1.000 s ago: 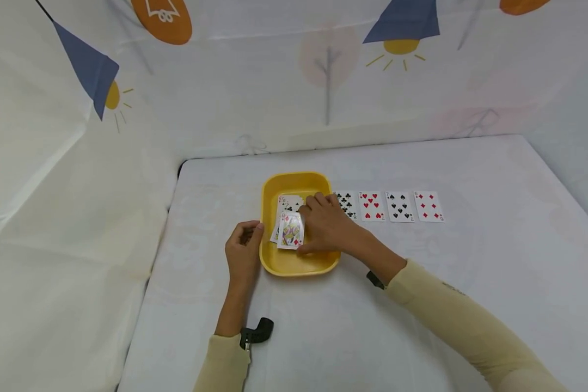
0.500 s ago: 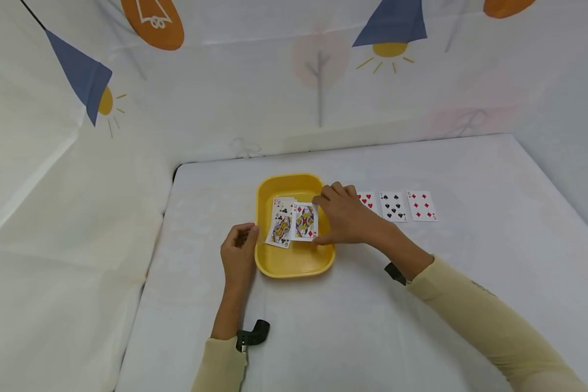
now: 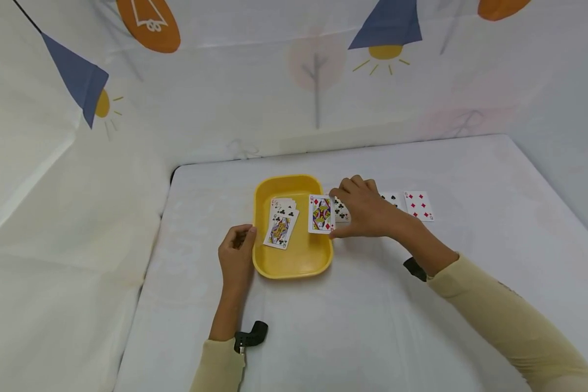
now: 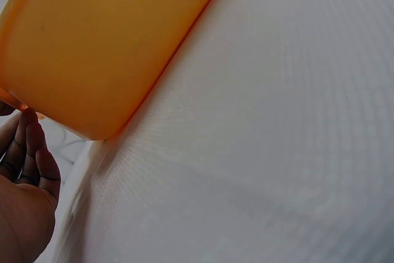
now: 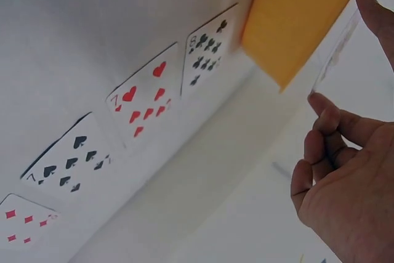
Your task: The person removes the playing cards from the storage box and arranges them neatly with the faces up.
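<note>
My right hand [image 3: 367, 209] pinches a queen of diamonds [image 3: 320, 213] between thumb and fingertips, by its top and bottom edges. The card hangs face up over the right rim of a yellow tray [image 3: 299, 264]. Seen from the right wrist, the card shows nearly edge-on. Several overlapping playing cards [image 3: 280, 230] lie in the tray's left part, a black queen on top. At the tray's left rim, my left hand [image 3: 237, 253] holds the edge with curled fingers; the left wrist view shows its fingertips against the rim.
Right of the tray runs a row of face-up cards: an eight of clubs [image 5: 206, 47], seven of hearts [image 5: 141, 98], seven of spades [image 5: 71, 158] and six of diamonds [image 3: 418, 206]. In the head view my right hand covers part of it. A white cloth [image 3: 323, 337] covers the table.
My right hand has lifted the queen of diamonds off the cards in the tray and carried it right, to the tray's right rim. The left hand stays at the left rim.
</note>
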`<action>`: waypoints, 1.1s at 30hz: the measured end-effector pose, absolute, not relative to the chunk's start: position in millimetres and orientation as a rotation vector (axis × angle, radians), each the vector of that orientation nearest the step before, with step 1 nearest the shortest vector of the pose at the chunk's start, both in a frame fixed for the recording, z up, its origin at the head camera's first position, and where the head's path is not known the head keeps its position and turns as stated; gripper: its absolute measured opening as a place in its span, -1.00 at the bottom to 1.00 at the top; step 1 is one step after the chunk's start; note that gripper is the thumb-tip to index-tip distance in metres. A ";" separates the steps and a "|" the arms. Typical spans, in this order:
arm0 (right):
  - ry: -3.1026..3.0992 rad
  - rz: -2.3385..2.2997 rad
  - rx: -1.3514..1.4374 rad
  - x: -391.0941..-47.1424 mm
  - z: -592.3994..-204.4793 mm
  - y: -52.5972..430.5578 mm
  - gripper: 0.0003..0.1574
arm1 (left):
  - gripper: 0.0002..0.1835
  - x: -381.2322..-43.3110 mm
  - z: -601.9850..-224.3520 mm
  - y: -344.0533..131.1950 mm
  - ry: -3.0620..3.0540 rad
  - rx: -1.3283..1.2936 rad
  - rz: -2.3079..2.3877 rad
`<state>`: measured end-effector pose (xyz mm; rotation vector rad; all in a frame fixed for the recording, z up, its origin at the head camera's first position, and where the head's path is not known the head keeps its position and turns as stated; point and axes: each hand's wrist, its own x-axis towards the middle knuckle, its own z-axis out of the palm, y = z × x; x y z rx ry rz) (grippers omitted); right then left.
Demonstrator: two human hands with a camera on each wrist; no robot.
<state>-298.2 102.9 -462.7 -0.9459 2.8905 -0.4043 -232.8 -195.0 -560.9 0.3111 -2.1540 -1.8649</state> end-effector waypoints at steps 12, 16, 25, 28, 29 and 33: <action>2.857 -0.501 -0.923 -300.1 -466.7 139.2 0.04 | -0.70 -231.6 -561.5 -192.7 -2.155 0.347 -1.859; 2.860 -0.494 -0.909 -301.2 -470.1 152.1 0.03 | -0.70 -231.9 -560.8 -192.9 -2.155 0.345 -1.847; 2.882 -0.479 -0.842 -302.2 -474.5 175.5 0.03 | -0.71 -233.2 -561.9 -193.6 -2.173 0.352 -1.822; 2.892 -0.462 -0.817 -302.0 -474.0 181.7 0.04 | -0.70 -233.8 -561.9 -193.7 -2.170 0.357 -1.829; 2.893 -0.457 -0.810 -302.0 -474.0 183.9 0.05 | -0.69 -233.7 -561.8 -193.7 -2.171 0.361 -1.830; 2.899 -0.442 -0.792 -300.9 -475.0 194.7 0.04 | -0.69 -233.1 -561.8 -193.4 -2.176 0.361 -1.834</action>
